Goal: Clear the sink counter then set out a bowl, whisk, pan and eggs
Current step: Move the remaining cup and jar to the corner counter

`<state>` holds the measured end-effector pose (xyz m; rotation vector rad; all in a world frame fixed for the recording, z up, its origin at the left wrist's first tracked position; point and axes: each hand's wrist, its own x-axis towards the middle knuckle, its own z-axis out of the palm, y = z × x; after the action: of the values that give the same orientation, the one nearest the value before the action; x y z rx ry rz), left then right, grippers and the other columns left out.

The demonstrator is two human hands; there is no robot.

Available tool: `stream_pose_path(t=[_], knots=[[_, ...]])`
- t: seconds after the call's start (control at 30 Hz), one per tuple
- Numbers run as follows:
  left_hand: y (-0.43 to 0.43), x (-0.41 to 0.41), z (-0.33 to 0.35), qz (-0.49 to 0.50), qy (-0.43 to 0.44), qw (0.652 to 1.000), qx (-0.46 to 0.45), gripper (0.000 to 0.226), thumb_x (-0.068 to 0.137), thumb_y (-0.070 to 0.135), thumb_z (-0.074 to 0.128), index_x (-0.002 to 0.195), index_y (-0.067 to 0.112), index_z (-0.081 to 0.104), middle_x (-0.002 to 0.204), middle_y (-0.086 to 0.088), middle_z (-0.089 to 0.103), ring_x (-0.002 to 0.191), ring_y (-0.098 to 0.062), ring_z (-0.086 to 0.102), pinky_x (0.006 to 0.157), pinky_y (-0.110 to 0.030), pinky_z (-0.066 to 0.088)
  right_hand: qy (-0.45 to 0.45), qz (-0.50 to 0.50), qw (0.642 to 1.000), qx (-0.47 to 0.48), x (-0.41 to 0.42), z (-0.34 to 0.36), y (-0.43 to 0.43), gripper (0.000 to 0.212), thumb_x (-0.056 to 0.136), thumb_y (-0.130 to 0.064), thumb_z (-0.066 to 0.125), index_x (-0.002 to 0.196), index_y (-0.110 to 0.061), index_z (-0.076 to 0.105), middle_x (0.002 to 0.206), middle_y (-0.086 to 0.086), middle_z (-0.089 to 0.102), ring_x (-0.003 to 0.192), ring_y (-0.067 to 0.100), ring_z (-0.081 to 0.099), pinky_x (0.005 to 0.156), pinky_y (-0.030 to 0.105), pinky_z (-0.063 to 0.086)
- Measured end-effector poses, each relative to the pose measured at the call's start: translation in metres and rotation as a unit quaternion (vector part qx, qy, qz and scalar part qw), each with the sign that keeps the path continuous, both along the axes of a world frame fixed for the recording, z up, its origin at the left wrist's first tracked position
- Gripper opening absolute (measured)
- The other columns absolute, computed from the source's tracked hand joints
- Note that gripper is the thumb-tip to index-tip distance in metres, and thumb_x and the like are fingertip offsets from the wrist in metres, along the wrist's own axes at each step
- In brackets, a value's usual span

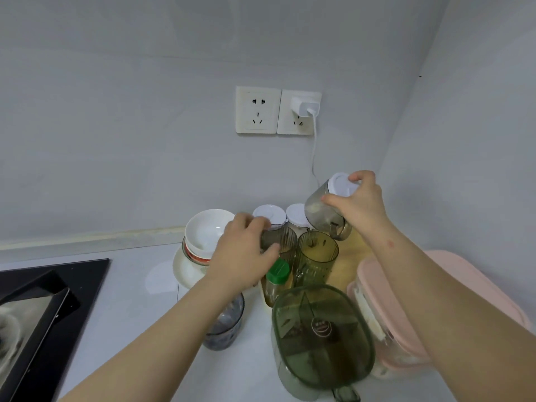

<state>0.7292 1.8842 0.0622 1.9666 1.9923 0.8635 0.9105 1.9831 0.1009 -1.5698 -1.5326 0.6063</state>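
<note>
While I watch, right hand (pixel 359 204) grips white-lidded jar (pixel 316 211), tilted, off bench (pixel 139 288); left hand (pixel 246 250) curls round smoky cup (pixel 285 238); white bowl (pixel 206 230) just left.

Person, two arms. Left hand (pixel 243 253), right hand (pixel 362 207): bare. Left forearm (pixel 162 338), right forearm (pixel 435 300): bare along the whole visible length, down to the frame edge. Right forearm: one small blotch (pixel 390 244) near the wrist.

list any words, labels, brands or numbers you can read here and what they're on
No text is readable.
The round emblem on the green container lid: marks too blurred to read.
The green-capped bottle, wall sockets, charger and the jar in the right hand: no text visible.
</note>
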Motion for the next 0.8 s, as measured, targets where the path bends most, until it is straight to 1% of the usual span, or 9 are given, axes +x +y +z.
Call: stream_pose_path(t=[0.1,0.17,0.23,0.33,0.4,0.5,0.63,0.7,0.8], knots=[[0.033,0.017,0.009,-0.028,0.035,0.999,0.023,0.042,0.089,0.034,0.052,0.129,0.020,0.049,0.136,-0.002,0.040,0.125,-0.020,0.039,0.100,-0.030,0.036,0.002,-0.030,0.999,0.018,0.012,-0.006,0.013,0.065,0.072,-0.026,0.075,0.125,-0.017,0.039,0.128,0.009,0.040,0.117,0.026,0.044,0.096,0.038,0.043],[0.056,0.026,0.007,-0.045,0.068,0.997,0.010,0.046,0.089,0.036,0.051,0.133,0.020,0.045,0.142,-0.002,0.036,0.129,-0.021,0.036,0.101,-0.032,0.034,-0.002,-0.053,0.998,0.020,0.021,-0.013,0.023,0.065,0.072,-0.027,0.074,0.126,-0.016,0.039,0.129,0.010,0.040,0.118,0.027,0.044,0.096,0.040,0.043],[0.078,0.033,0.002,-0.065,0.113,0.991,-0.032,0.053,0.090,0.039,0.050,0.139,0.020,0.038,0.149,-0.005,0.028,0.136,-0.023,0.028,0.106,-0.035,0.031,-0.028,-0.069,0.997,0.009,0.029,-0.021,0.034,0.066,0.072,-0.029,0.074,0.126,-0.016,0.039,0.127,0.010,0.042,0.116,0.028,0.045,0.096,0.043,0.044],[0.108,0.040,-0.008,-0.107,0.202,0.965,-0.125,0.063,0.093,0.047,0.042,0.146,0.019,0.025,0.156,-0.006,0.013,0.143,-0.026,0.012,0.113,-0.044,0.022,-0.082,-0.056,0.995,-0.033,0.037,-0.038,0.047,0.067,0.071,-0.030,0.074,0.126,-0.016,0.039,0.125,0.011,0.044,0.114,0.030,0.047,0.095,0.045,0.044],[0.127,0.045,-0.016,-0.122,0.215,0.952,-0.182,0.061,0.095,0.050,0.033,0.147,0.018,0.023,0.158,-0.003,0.010,0.145,-0.027,0.007,0.114,-0.048,0.019,-0.101,-0.039,0.992,-0.061,0.040,-0.053,0.056,0.067,0.071,-0.030,0.074,0.125,-0.015,0.038,0.123,0.011,0.044,0.113,0.030,0.047,0.094,0.044,0.044],[0.144,0.048,-0.026,-0.135,0.173,0.947,-0.234,0.052,0.100,0.043,0.022,0.138,0.012,0.038,0.153,-0.005,0.025,0.143,-0.026,0.013,0.111,-0.050,0.023,-0.126,-0.014,0.987,-0.097,0.038,-0.069,0.068,0.068,0.069,-0.032,0.075,0.123,-0.015,0.038,0.118,0.011,0.048,0.110,0.031,0.050,0.091,0.043,0.046],[0.155,0.052,-0.034,-0.104,0.162,0.954,-0.229,0.041,0.100,0.031,0.024,0.121,0.012,0.054,0.134,-0.009,0.048,0.126,-0.026,0.038,0.100,-0.045,0.036,-0.152,0.031,0.980,-0.124,0.036,-0.077,0.087,0.067,0.070,-0.029,0.076,0.122,-0.011,0.037,0.109,0.008,0.045,0.106,0.031,0.051,0.086,0.038,0.047],[0.157,0.056,-0.036,-0.092,0.159,0.957,-0.226,0.040,0.099,0.026,0.025,0.118,0.010,0.056,0.129,-0.011,0.051,0.121,-0.027,0.042,0.100,-0.046,0.037,-0.175,0.041,0.976,-0.121,0.035,-0.079,0.097,0.068,0.069,-0.031,0.077,0.120,-0.009,0.038,0.115,0.013,0.046,0.107,0.033,0.050,0.087,0.040,0.047],[0.158,0.058,-0.038,-0.086,0.163,0.957,-0.224,0.038,0.098,0.023,0.028,0.120,0.008,0.054,0.129,-0.012,0.050,0.120,-0.028,0.042,0.103,-0.047,0.036,-0.211,0.051,0.968,-0.130,0.031,-0.084,0.104,0.070,0.068,-0.035,0.078,0.119,-0.008,0.037,0.118,0.015,0.045,0.108,0.035,0.048,0.087,0.040,0.046]])
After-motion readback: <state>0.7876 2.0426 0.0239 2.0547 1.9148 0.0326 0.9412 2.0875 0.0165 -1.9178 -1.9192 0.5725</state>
